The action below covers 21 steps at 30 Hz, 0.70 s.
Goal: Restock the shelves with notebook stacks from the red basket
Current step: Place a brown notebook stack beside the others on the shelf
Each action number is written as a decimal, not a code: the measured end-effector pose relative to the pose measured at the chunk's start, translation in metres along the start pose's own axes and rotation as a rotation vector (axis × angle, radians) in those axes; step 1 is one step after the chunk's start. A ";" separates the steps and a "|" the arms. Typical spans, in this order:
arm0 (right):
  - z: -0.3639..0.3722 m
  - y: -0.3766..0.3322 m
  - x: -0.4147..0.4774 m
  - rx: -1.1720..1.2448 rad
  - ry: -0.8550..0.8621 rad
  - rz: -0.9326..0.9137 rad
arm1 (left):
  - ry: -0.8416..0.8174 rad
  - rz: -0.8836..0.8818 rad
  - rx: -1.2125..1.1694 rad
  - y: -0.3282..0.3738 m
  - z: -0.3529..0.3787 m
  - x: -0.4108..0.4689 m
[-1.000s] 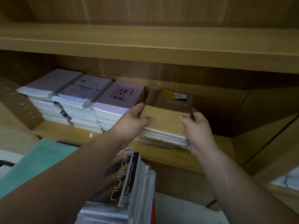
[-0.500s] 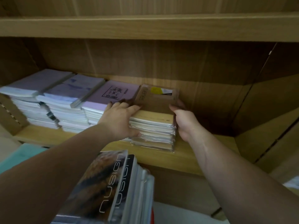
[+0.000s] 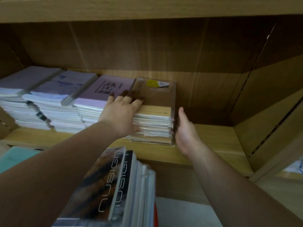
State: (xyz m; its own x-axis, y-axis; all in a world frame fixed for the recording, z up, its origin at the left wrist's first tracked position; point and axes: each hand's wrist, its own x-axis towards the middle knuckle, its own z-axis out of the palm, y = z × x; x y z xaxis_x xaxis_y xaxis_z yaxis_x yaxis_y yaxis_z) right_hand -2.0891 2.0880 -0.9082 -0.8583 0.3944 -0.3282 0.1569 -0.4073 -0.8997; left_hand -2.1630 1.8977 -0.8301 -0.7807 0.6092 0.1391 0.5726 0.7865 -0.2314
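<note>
One shrink-wrapped kraft notebook stack [image 3: 154, 123] sits on the wooden shelf [image 3: 213, 136], tight against the lilac stack [image 3: 98, 102]: left hand [image 3: 120, 112] spread flat on top, right hand [image 3: 185, 130] open and flat beside its right flank (contact unclear). Slick wrapping could let upper packs skid if pressed unevenly.

The person's left hand [image 3: 121, 113] and right hand [image 3: 185, 133] were both bare. Behind each wrist, the left forearm [image 3: 57, 161] and the right forearm [image 3: 229, 185] were unclothed as far as the frame's edge. Beyond the left hand's knuckles, its fingertips [image 3: 125, 94] lay in shadow, the nails too dark to tell.
</note>
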 end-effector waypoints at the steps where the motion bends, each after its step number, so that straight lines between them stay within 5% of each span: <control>1: -0.006 0.012 -0.003 0.018 0.016 -0.005 | 0.012 0.036 -0.004 0.004 0.001 -0.001; 12: -0.013 0.048 -0.013 -0.128 -0.157 -0.125 | 0.091 0.083 0.059 0.019 0.022 0.004; 17: -0.034 0.039 -0.001 -0.680 -0.193 -0.313 | 0.061 0.052 0.044 0.022 0.016 0.005; 21: -0.036 0.038 0.006 -0.765 -0.088 -0.402 | 0.002 0.060 0.038 0.019 0.005 0.000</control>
State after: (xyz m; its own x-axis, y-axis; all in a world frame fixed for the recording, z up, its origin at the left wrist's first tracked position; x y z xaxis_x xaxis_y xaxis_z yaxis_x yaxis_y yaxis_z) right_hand -2.0711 2.1042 -0.9552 -0.9490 0.3112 0.0507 0.0921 0.4273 -0.8994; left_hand -2.1533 1.9128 -0.8389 -0.7444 0.6557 0.1260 0.6087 0.7440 -0.2758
